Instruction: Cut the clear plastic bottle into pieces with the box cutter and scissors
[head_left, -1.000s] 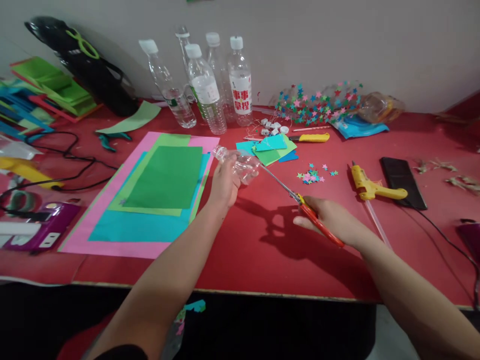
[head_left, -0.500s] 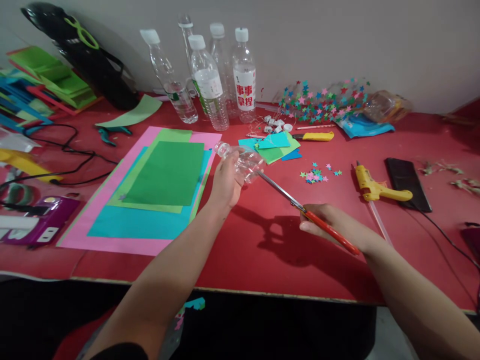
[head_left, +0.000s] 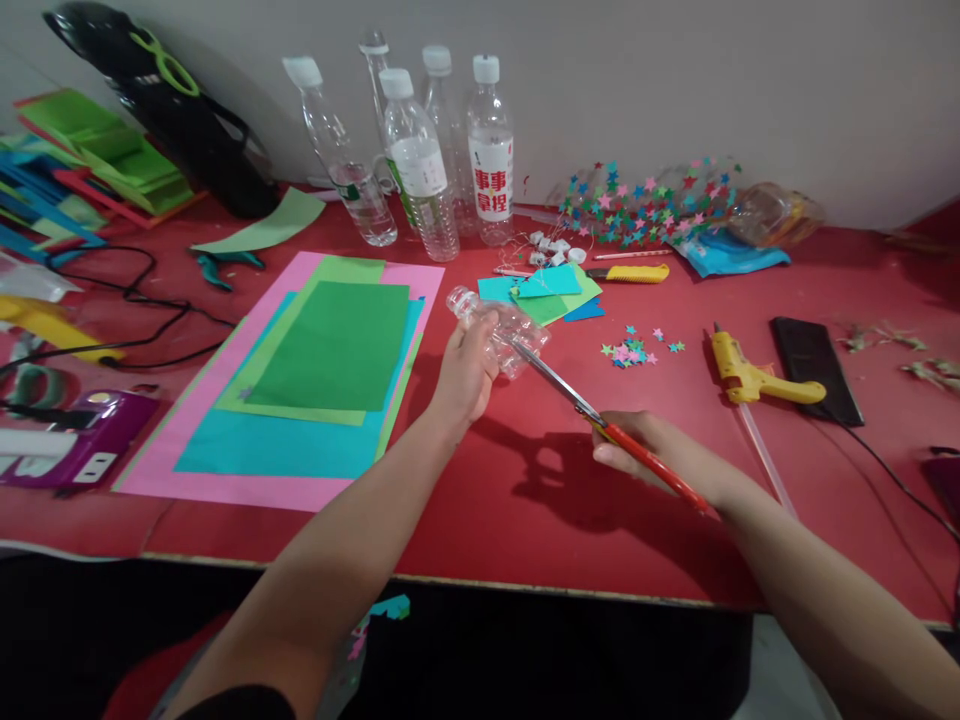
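My left hand (head_left: 466, 372) is closed around a clear plastic bottle top (head_left: 517, 330), its uncapped neck pointing up and left. In my right hand (head_left: 637, 445) is a pair of red-handled scissors (head_left: 660, 468), with the fingers wrapped about the handles. The scissors' metal blades reach up and left, and their tips meet the plastic close to my left fingers. Whether the tips are inside the plastic or against its outside I cannot tell. Both hands are above the red table (head_left: 480, 510), to the right of stacked coloured paper sheets (head_left: 337, 340).
Several capped bottles (head_left: 491, 165) stand along the wall. A star-covered clear bottle (head_left: 649, 205) lies at the back. Loose paper stars (head_left: 634, 350), a yellow cutter knife (head_left: 634, 273), a yellow glue gun (head_left: 750, 375) and a black phone (head_left: 817, 370) lie to the right. A purple power strip (head_left: 112, 440) is left.
My left hand has shifted slightly right with the bottle piece. The scissors have moved a little left, and their blades now overlap the plastic more.
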